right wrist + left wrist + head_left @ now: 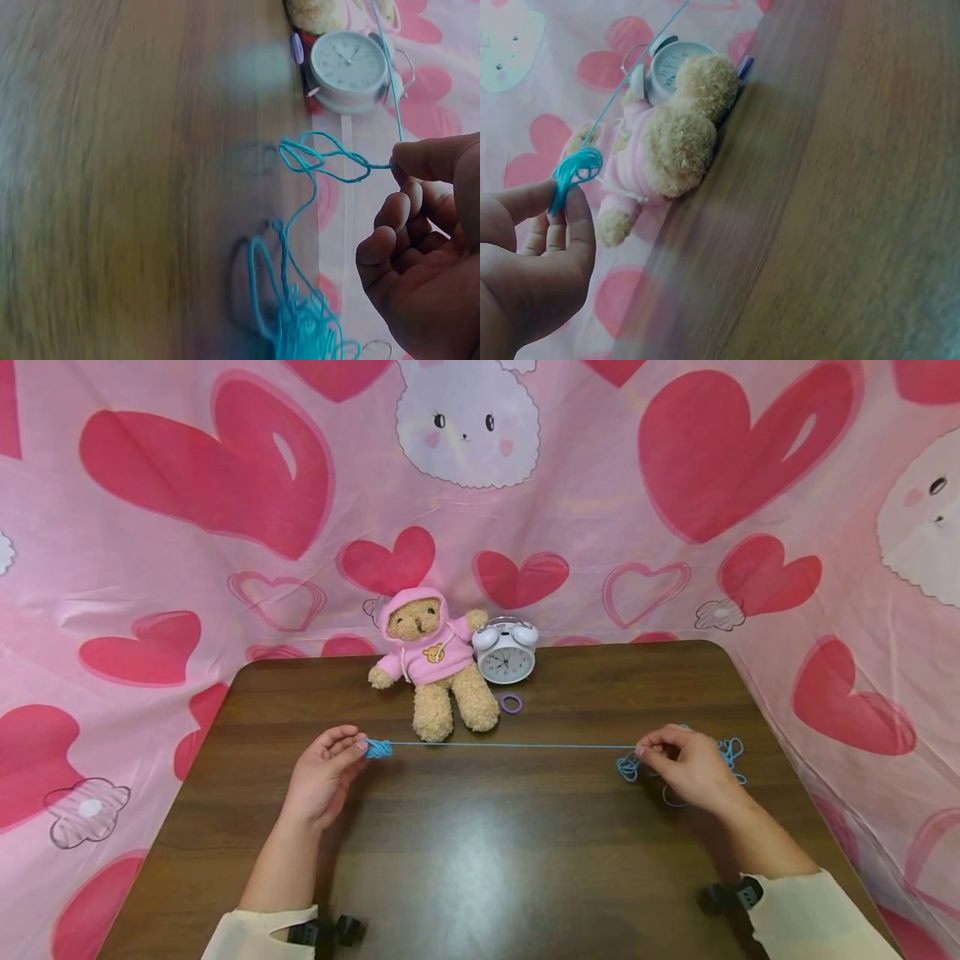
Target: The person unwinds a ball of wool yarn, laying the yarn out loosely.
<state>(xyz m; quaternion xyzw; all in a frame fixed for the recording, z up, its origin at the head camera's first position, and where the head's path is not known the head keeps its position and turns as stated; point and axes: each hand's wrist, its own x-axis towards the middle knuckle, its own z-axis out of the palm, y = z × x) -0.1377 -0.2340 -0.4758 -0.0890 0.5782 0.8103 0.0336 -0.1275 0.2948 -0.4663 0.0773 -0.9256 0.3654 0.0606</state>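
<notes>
A strand of blue yarn [510,745] runs taut and nearly level between my two hands, above the table. My left hand [324,777] pinches a small looped bundle of the yarn [576,166] between thumb and fingers. On the other side, my right hand [693,768] pinches the strand between thumb and index finger. Loose loops [322,156] hang from that pinch. A larger tangled heap of the same yarn [304,326] lies on the table below the right hand, partly hidden by it in the head view.
A teddy bear [427,652] in a pink hoodie sits at the back of the brown table [480,860]. Beside it stands a white twin-bell alarm clock [506,662], with a purple ring [512,704] in front. Pink heart-patterned cloth [585,510] hangs behind.
</notes>
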